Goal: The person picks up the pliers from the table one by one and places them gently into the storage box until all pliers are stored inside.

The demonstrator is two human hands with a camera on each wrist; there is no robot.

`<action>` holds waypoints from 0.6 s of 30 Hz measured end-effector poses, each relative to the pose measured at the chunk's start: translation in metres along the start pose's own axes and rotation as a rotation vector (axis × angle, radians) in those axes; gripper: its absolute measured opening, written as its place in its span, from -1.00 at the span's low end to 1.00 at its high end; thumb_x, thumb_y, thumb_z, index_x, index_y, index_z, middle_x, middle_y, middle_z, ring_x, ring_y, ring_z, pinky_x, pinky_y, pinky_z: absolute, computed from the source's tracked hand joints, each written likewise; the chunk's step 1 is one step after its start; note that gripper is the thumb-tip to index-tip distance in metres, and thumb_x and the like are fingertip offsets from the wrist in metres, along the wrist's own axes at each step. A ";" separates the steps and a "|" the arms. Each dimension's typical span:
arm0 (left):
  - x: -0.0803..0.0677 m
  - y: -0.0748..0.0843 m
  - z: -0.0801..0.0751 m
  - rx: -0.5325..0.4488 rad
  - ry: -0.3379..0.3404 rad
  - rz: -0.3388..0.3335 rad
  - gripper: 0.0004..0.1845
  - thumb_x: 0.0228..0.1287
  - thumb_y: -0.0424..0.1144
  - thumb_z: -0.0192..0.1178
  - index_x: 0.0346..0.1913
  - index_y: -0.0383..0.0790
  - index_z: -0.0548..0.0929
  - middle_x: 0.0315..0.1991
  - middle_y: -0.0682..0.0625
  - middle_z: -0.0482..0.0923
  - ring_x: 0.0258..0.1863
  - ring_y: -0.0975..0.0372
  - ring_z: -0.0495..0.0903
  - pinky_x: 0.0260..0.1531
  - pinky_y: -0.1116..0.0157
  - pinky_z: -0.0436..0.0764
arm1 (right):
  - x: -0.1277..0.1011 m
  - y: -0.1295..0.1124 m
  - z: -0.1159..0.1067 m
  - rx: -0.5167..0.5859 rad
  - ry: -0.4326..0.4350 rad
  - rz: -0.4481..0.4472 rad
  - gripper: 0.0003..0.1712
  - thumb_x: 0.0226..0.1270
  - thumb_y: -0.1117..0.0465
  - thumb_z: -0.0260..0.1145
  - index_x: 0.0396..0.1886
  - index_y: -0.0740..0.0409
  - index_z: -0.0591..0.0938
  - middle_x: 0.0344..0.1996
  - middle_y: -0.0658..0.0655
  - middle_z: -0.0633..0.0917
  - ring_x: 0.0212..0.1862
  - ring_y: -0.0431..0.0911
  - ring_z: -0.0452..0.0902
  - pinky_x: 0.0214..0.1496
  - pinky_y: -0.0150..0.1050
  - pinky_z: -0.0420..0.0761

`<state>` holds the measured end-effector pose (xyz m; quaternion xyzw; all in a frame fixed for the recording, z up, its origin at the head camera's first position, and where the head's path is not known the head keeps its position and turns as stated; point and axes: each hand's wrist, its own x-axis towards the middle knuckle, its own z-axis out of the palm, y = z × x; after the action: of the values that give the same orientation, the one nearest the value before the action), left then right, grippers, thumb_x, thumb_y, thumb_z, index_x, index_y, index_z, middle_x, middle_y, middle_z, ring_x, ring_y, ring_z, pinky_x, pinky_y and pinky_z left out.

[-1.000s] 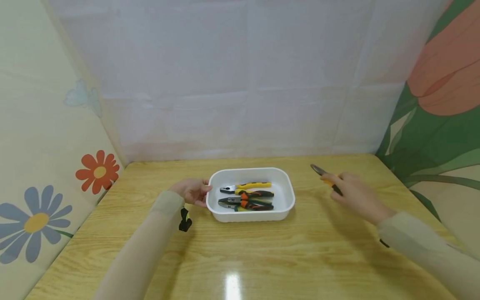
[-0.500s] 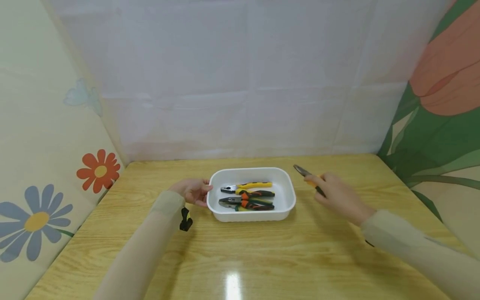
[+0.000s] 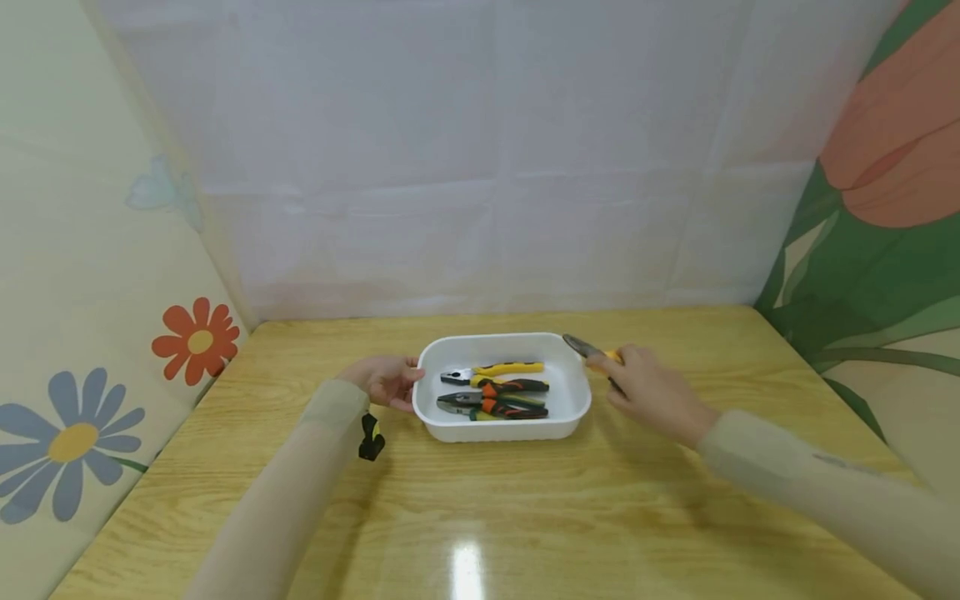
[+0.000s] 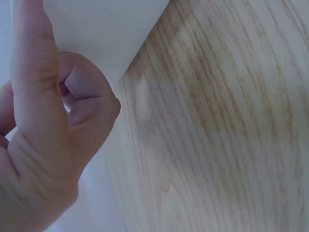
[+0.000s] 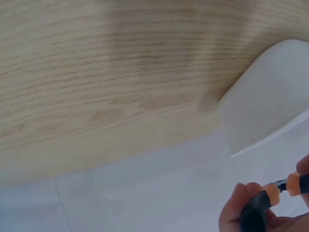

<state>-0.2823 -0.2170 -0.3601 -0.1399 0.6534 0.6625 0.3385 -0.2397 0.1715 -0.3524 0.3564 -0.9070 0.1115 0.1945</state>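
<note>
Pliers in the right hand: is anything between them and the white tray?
Nothing visible does. The right hand holds the pliers at the white tray's right rim; three pliers already lie inside.

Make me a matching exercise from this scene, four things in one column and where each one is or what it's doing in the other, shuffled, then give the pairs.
Things
1. left hand
2. right hand
3. white tray
4. yellow-handled pliers

States
A. lies inside the tray
B. grips pliers at the tray's right end
C. holds the tray's left end
D. stands on the wooden table

Pairs: 1-C, 2-B, 3-D, 4-A
</note>
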 end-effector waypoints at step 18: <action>0.000 -0.001 -0.001 0.008 -0.028 0.006 -0.89 0.55 -0.33 -0.20 0.02 -0.17 0.27 -0.35 -0.07 0.40 -0.44 0.21 0.47 -0.48 0.34 0.68 | 0.035 -0.019 0.023 -0.067 -0.003 -0.254 -0.53 0.01 0.46 0.25 -0.02 0.08 0.55 -0.49 0.13 0.41 -0.49 -0.07 0.26 -0.58 -0.31 0.32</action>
<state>-0.2822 -0.2184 -0.3611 -0.1273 0.6517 0.6627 0.3463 -0.2562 0.1286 -0.3562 0.4621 -0.8579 0.0552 0.2177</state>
